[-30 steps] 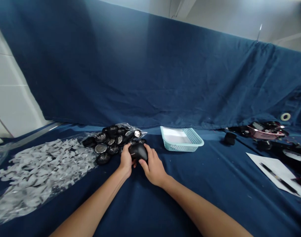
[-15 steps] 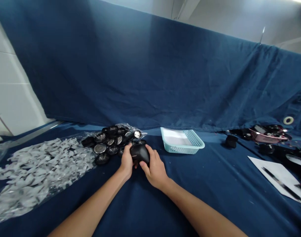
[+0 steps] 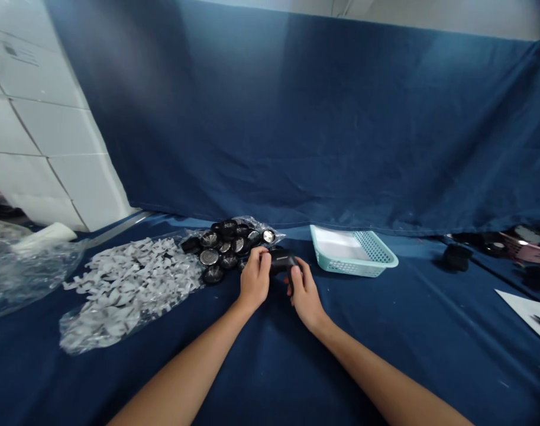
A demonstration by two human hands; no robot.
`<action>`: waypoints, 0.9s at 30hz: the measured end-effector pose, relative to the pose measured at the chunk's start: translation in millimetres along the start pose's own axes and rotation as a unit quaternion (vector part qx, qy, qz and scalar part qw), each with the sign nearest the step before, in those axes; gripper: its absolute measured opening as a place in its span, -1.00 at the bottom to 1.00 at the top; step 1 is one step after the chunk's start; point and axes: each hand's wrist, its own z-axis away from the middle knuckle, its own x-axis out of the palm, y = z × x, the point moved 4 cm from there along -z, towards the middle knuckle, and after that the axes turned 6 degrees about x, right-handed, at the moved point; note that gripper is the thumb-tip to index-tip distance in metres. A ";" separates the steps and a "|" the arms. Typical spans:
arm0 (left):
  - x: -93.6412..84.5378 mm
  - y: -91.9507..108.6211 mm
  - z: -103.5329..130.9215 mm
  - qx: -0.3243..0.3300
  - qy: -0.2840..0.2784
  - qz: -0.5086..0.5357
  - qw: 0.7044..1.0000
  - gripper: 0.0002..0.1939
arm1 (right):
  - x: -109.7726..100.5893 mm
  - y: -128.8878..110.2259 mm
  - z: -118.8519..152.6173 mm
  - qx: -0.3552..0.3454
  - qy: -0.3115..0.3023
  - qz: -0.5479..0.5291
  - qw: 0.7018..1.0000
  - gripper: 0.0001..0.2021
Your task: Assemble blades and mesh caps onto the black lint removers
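Note:
Between my two hands is a black rounded part (image 3: 281,260) with a smooth surface; its exact kind is hard to make out. My left hand (image 3: 255,275) grips its left end with the thumb and fingers. On the other end my right hand (image 3: 306,293) is closed, with the thumb lying over a black curved edge. Just left of and behind my hands lies a pile of black round cups with silvery faces (image 3: 210,257), partly on clear plastic. My fingers hide some of the held part.
A light-blue basket (image 3: 352,269) with white paper inside stands to the right. Many small white pieces (image 3: 132,275) lie on a plastic bag at left. Far right are a black item (image 3: 456,258), a pink basket (image 3: 529,251) and white paper (image 3: 524,307) with a pen. A blue curtain (image 3: 296,130) hangs behind.
The view has swung left, so things appear further right. The black part has been turned, its broad domed face no longer facing me, and my hands are farther apart on it.

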 end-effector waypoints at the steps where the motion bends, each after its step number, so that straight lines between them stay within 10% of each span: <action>1: -2.3 3.6 0.6 0.027 0.000 -0.024 0.999 -0.66 | 2.5 1.5 0.2 0.047 -0.017 -0.052 0.997 -0.51; 12: -2.8 4.6 1.4 0.150 -0.043 -0.193 0.969 -0.66 | 10.1 -6.1 2.4 0.246 -0.272 -0.442 0.819 -0.42; 21: 9.6 25.2 17.0 0.346 0.001 -0.285 0.894 -0.67 | 5.9 10.4 -7.5 0.293 -0.260 -0.446 0.805 -0.44; 27: 8.0 28.9 17.9 0.345 0.023 -0.292 0.892 -0.67 | 8.3 8.3 -5.9 0.300 -0.274 -0.440 0.801 -0.42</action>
